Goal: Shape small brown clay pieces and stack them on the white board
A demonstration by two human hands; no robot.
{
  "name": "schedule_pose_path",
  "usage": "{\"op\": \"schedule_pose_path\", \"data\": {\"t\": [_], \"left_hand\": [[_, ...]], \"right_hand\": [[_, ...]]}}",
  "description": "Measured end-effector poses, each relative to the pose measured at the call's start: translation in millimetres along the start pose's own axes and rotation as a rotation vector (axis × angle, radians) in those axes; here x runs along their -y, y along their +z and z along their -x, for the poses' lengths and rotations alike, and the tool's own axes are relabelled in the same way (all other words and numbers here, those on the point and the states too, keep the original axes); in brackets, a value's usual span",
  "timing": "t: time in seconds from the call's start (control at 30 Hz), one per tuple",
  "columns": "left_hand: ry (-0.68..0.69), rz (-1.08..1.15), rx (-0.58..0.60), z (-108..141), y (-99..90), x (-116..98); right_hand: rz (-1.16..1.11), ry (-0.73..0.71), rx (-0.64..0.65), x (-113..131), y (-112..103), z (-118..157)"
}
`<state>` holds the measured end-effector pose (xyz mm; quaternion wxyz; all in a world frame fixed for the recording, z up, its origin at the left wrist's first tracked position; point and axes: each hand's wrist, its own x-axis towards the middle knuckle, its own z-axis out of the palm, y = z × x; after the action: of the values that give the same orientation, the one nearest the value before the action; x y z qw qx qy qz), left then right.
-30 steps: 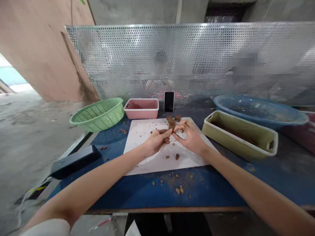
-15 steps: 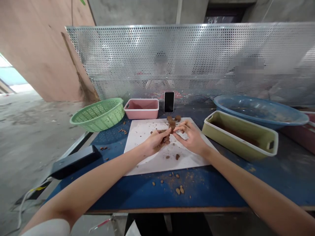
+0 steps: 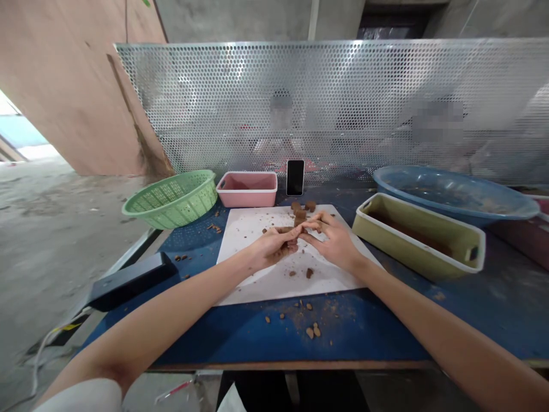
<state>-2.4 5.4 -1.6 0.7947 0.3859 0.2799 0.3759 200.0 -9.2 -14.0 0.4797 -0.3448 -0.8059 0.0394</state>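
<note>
My left hand and my right hand meet over a white board. Thumb and fingers of the left are closed in a pinch. The right hand's fingertips bend in and touch the left fingertips. Whatever sits between the fingertips is too small or hidden to name. Just beyond them stands a brown, clay-like lump, partly covered by the fingers. Another brown lump lies farther back on the board. Closer to me, a small brown piece rests among crumbs.
A green basket, a pink bin and an upright phone stand along the back. To the right are an olive bin and a blue basin. A perforated metal screen closes the far side. Several pebble-like bits lie in front.
The fingertips of both hands have come together, with the left hand shifting slightly right. The brown lump behind them is now more covered by the fingers.
</note>
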Motion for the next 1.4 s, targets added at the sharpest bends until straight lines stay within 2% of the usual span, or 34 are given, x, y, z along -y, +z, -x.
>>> {"op": "schedule_pose_path", "data": {"t": [0.2, 0.43, 0.6, 0.73, 0.93, 1.4], "left_hand": [[-0.023, 0.134, -0.019, -0.2, 2.9, -1.2], [-0.021, 0.185, 0.039, 0.8, 2.8, -1.9], [-0.028, 0.17, 0.022, 3.8, 5.1, -1.2], [-0.042, 0.206, 0.043, 4.8, 6.7, -1.4], [0.004, 0.091, 0.073, 6.9, 7.6, -0.6], [0.021, 0.036, 0.097, 10.0, 9.4, -2.2]], "right_hand": [[-0.044, 0.001, -0.038, -3.4, 1.1, -0.7], [-0.01, -0.001, -0.014, 1.0, -2.3, 2.9], [0.182, -0.045, -0.121, 1.4, 2.7, 5.2], [0.163, -0.095, -0.179, -1.1, 3.8, 6.0], [0.127, -0.102, -0.174, 4.8, 1.8, 3.8], [0.119, -0.066, -0.18, 8.2, 4.9, 4.8]]}}
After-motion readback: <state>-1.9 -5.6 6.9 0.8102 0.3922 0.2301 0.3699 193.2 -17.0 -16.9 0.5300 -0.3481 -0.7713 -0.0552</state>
